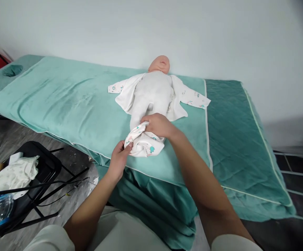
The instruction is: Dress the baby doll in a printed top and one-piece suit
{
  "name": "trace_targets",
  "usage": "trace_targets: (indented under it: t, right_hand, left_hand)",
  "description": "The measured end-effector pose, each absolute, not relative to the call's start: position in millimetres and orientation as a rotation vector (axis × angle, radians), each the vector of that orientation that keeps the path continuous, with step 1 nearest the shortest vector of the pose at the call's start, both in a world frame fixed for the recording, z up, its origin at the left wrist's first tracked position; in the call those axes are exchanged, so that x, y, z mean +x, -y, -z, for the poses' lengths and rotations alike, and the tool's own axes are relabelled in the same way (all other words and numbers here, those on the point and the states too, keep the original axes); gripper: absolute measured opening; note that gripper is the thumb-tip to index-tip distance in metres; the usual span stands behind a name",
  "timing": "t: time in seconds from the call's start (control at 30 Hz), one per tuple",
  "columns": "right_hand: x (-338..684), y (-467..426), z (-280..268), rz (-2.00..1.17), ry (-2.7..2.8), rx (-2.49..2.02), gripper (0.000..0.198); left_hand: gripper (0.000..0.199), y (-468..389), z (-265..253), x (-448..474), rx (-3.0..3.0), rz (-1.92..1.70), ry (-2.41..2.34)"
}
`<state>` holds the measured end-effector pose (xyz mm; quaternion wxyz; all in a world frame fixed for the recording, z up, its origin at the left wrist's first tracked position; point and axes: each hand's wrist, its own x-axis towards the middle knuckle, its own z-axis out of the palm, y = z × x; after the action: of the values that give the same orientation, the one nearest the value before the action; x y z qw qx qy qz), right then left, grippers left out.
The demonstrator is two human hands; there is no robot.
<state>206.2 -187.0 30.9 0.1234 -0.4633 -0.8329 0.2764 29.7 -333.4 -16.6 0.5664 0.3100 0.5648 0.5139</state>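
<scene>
The left hand (119, 161) and right hand (159, 124) pinched bunched cloth (141, 149) at the doll's legs (138, 114); uneven pulling could have twisted it

You can make out no readable text, brand or number; any print on the bottle (4, 208), lower left, is illegible.

1 head-worn camera looks forward and down from near above the left hand (118, 162) and right hand (159, 124), facing across the bed (70, 97) toward the wall (101, 31).
</scene>
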Motion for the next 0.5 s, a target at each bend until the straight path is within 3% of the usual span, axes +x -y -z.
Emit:
trace_targets:
  t: [0.13, 0.3, 0.5]
  right_hand:
    - [205.8, 190.7, -30.5, -0.762, 2.457, -1.377, 0.017]
    - [218.0, 189.6, -36.0, -1.116, 2.353, -1.171, 0.018]
    - [229.8, 186.8, -37.6, -1.31, 2.284, -1.084, 0.04]
  left_hand:
    - [0.036, 324.6, 21.8, 20.4, 0.756, -1.206, -1.164]
    - [0.034, 300.2, 28.8, 4.7, 0.962, -1.167, -1.041]
    - [0.036, 257.2, 27.4, -17.2, 1.209, -1.091, -0.989]
